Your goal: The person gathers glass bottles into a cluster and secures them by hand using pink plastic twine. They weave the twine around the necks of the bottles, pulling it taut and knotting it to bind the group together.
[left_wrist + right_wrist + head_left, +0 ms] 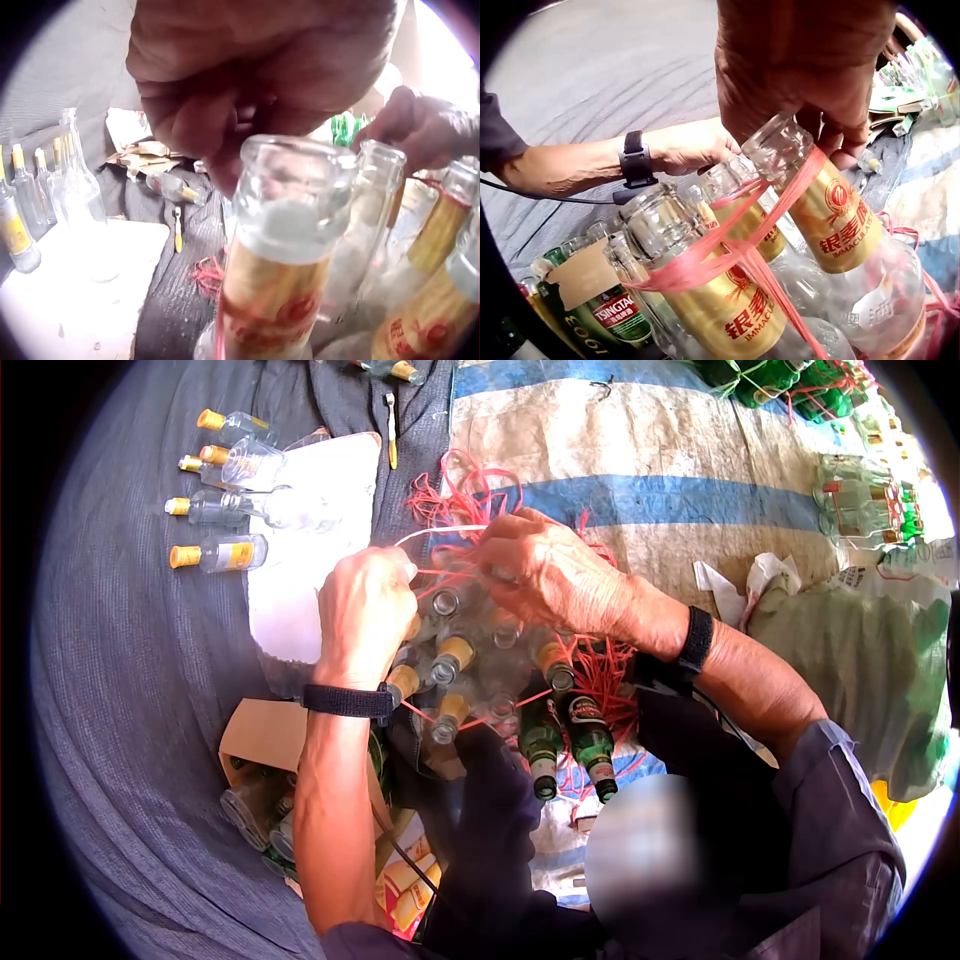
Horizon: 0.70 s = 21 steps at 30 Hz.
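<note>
My left hand (365,610) curls its fingers round pink plastic string (445,572) over a cluster of clear glass bottles. Across from it, my right hand (550,570) grips the same string, which stretches between the two. Gold labels ring the necks of these open-topped bottles (452,658). In the right wrist view, pink string (697,262) crosses from neck to neck, and my right hand's fingers are right behind one bottle neck (778,146). One clear bottle (277,300) stands close below my left hand in the left wrist view. Palms hide the string ends.
Two green beer bottles (585,735) lie nearest my body, beside tangled pink string (605,680). On the left, several capped bottles (235,553) lie by a white board (285,600). A cardboard box (262,735) holds more bottles. Bundled bottles (860,500) are at the far right.
</note>
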{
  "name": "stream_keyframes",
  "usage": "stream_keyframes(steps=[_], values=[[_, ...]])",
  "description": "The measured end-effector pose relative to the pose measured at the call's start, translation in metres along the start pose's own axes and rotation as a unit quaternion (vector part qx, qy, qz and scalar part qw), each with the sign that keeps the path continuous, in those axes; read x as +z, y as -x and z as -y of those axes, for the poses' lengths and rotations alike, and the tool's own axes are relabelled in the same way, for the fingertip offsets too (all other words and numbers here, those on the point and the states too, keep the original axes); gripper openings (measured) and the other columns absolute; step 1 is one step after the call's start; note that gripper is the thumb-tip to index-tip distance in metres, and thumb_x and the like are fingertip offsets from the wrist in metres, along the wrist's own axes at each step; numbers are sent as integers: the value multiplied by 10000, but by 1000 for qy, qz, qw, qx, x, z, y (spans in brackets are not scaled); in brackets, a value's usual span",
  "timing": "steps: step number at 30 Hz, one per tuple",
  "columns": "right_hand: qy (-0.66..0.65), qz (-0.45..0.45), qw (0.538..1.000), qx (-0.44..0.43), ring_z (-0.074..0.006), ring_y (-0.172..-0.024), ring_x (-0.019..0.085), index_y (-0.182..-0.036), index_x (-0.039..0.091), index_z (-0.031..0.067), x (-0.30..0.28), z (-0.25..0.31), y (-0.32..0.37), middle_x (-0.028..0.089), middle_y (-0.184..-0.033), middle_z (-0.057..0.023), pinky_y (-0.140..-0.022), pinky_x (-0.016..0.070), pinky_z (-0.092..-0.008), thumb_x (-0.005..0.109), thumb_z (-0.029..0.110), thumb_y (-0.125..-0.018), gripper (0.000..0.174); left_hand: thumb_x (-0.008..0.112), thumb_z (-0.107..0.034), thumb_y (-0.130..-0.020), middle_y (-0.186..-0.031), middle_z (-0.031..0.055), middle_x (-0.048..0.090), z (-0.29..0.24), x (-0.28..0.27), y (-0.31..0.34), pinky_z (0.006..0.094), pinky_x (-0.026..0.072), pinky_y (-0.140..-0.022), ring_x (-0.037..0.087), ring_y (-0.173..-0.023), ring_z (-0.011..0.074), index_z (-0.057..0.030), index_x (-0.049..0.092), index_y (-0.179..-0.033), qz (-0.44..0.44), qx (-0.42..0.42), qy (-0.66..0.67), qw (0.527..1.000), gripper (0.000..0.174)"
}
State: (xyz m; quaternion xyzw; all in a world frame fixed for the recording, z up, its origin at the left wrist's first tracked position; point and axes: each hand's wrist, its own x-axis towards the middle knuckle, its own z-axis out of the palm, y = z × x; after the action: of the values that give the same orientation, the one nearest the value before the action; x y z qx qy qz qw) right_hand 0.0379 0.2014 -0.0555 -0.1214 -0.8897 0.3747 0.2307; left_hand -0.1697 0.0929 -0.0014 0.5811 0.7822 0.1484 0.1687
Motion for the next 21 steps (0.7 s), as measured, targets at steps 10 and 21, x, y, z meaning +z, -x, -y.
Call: stream_keyframes(steps=[10, 21], values=[[31, 22, 999, -20, -346, -937, 624, -1033, 682, 35, -4, 3, -2, 629, -976, -128, -834, 524, -431, 705, 66, -867, 170, 589, -3, -843, -757, 184, 621, -28, -31, 28, 490, 498, -640, 635, -723, 427, -21, 645, -780, -67, 64, -44, 995, 87], [-23, 85, 996, -1, -353, -1076, 597, -1030, 667, 35, -16, 3, -2, 631, -1102, -128, -949, 487, -451, 758, 95, -848, 212, 648, 8, -815, -758, 148, 609, -27, -27, 64, 483, 494, -613, 632, -704, 410, -34, 668, -835, -9, 34, -78, 996, 51]])
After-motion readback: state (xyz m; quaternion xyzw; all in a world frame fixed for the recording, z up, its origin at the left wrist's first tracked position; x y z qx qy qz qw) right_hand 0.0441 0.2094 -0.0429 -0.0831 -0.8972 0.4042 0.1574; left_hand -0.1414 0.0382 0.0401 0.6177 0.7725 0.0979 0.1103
